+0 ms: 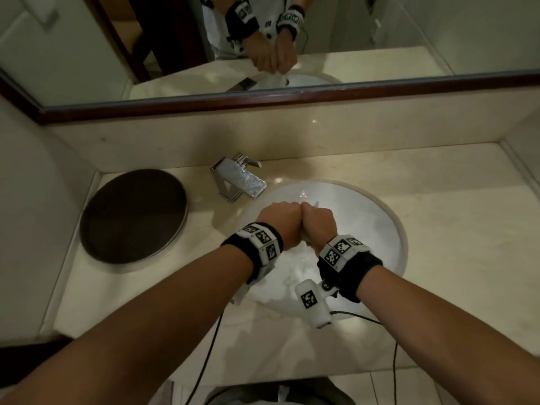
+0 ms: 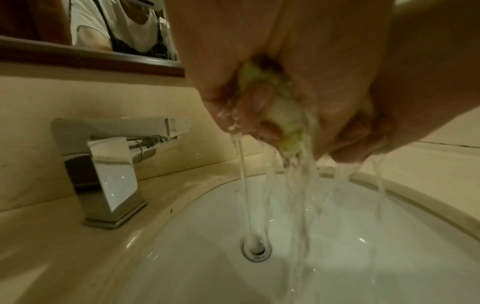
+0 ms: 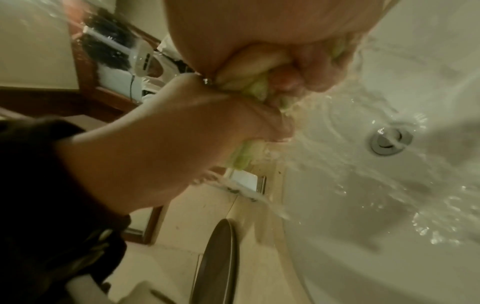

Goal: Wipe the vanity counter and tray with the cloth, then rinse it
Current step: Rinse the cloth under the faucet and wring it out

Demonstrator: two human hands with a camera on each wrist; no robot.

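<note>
A pale marble worktop (image 1: 438, 217) fills the middle of the head view, with a low splashback of the same stone behind it and a dark-framed mirror (image 1: 263, 95) across the upper part of the frame. One white oval sink (image 1: 391, 229) is set into the worktop right of centre, and its single drain (image 2: 256, 247) shows at lower centre of the left wrist view. One square chrome faucet (image 1: 239, 178) stands at the sink's upper left edge. One round dark tray (image 1: 133, 216) lies on the worktop at centre left, well apart from the hands.

Two hands meet over the sink in the centre of the head view, knuckles touching. The left hand (image 1: 279, 222) and the right hand (image 1: 318, 223) each have a tight grip, fingers curled round the one pale green cloth (image 2: 285, 115), which is bunched between them. Several thin streams of water (image 2: 245, 185) fall from the cloth into the sink. Each wrist wears one black band with patterned markers.
</note>
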